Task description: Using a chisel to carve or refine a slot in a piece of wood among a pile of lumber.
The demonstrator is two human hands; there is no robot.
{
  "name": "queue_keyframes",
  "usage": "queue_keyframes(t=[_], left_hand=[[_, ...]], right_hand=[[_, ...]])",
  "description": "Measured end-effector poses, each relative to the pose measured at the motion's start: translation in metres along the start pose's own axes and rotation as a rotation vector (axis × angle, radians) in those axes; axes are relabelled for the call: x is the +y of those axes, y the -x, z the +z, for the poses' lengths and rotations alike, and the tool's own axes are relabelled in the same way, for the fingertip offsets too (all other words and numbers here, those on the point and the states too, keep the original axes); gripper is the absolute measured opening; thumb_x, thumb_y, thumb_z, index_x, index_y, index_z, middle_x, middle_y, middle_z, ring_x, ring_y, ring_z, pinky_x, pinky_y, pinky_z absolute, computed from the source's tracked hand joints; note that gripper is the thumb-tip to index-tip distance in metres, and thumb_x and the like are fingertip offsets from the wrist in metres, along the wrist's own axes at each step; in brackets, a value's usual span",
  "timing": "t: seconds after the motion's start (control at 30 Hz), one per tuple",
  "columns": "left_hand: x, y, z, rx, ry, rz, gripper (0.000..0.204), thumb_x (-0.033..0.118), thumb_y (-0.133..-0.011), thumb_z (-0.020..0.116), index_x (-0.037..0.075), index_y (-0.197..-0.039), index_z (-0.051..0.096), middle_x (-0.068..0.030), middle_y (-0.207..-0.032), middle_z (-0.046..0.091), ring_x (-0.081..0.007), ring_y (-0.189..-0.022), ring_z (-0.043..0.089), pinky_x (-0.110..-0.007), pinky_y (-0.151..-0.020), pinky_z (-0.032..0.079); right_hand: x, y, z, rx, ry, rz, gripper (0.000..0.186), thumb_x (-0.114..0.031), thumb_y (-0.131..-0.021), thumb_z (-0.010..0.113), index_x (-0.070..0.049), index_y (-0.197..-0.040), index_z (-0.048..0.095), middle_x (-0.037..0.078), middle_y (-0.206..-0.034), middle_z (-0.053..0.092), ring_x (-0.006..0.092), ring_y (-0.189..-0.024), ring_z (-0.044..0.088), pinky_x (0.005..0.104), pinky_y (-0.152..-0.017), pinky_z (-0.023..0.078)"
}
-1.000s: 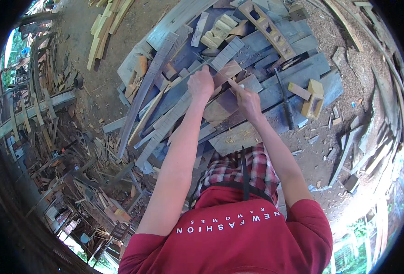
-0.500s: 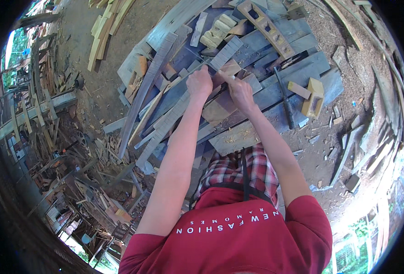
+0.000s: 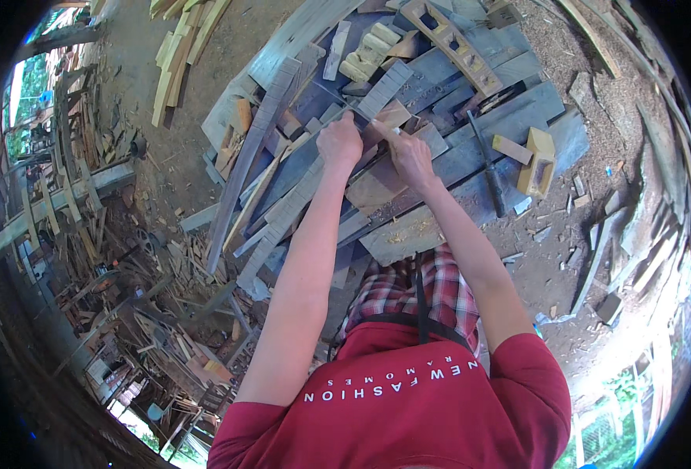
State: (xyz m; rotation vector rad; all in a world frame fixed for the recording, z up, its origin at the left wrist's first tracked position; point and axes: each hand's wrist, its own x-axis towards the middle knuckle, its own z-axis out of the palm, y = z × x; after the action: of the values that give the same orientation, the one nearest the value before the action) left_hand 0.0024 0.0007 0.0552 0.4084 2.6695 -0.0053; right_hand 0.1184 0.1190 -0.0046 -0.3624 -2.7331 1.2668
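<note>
A long wooden strip (image 3: 384, 90) with rows of lines across it slants over the work surface. My left hand (image 3: 340, 142) is closed on the strip, thumb toward the far end, and its grip is partly hidden. Just beyond it a thin, straight tool (image 3: 332, 93) crosses the strip; its full shape is unclear. My right hand (image 3: 411, 159) is close by on the right, its index finger reaching to the strip's edge by the tool and its other fingers curled. Anything small in its pinch is too fine to make out.
Grey boards (image 3: 517, 125) make up the low work surface. On it lie a slotted wooden piece (image 3: 452, 48), a dark bar (image 3: 486, 164), a yellowish block (image 3: 537, 162), carved pieces (image 3: 370, 53) and a second lined strip (image 3: 263, 133). Stacked planks (image 3: 177, 62) and scrap wood surround it.
Both hands stay at nearly the same spot on the strip, with only a slight shift of the fingers. The whole view has moved a little.
</note>
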Motion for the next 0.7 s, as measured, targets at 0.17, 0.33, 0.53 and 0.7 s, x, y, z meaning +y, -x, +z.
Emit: queue_keyframes(t=[0.17, 0.33, 0.53, 0.7], left_hand=[[-0.013, 0.004, -0.009, -0.001, -0.034, -0.006, 0.026, 0.014, -0.096, 0.052, 0.011, -0.119, 0.065, -0.0202, -0.101, 0.074, -0.0402, -0.099, 0.072, -0.05, -0.084, 0.057], [0.0, 0.002, -0.003, -0.006, -0.017, -0.018, 0.026, 0.014, -0.095, 0.054, 0.011, -0.118, 0.065, -0.0201, -0.101, 0.074, -0.0404, -0.101, 0.071, -0.051, -0.085, 0.057], [-0.013, -0.001, -0.002, -0.014, -0.015, -0.003, 0.027, 0.013, -0.094, 0.054, 0.011, -0.119, 0.065, -0.0208, -0.102, 0.073, -0.0406, -0.102, 0.071, -0.05, -0.085, 0.056], [-0.009, -0.001, 0.0, -0.002, 0.032, -0.002, 0.042, 0.024, -0.083, 0.078, 0.012, -0.12, 0.064, -0.0212, -0.106, 0.073, -0.0425, -0.104, 0.069, -0.054, -0.088, 0.055]], right_hand=[[-0.001, 0.043, -0.009, -0.044, 0.045, 0.071, 0.062, -0.004, -0.087, 0.056, -0.032, -0.142, 0.058, 0.02, -0.083, 0.067, 0.0398, -0.074, 0.068, 0.0495, -0.064, 0.053], [-0.003, 0.004, -0.001, 0.015, -0.009, 0.024, 0.061, -0.004, -0.087, 0.054, -0.031, -0.141, 0.059, 0.02, -0.082, 0.066, 0.0408, -0.075, 0.068, 0.0494, -0.064, 0.053], [-0.001, 0.039, -0.01, -0.021, 0.032, 0.047, 0.061, -0.003, -0.086, 0.053, -0.029, -0.14, 0.06, 0.019, -0.078, 0.065, 0.041, -0.074, 0.068, 0.0497, -0.063, 0.052], [-0.002, 0.024, -0.009, -0.021, 0.02, 0.086, 0.06, -0.003, -0.087, 0.052, -0.029, -0.14, 0.06, 0.02, -0.077, 0.064, 0.0405, -0.075, 0.069, 0.0496, -0.063, 0.053]])
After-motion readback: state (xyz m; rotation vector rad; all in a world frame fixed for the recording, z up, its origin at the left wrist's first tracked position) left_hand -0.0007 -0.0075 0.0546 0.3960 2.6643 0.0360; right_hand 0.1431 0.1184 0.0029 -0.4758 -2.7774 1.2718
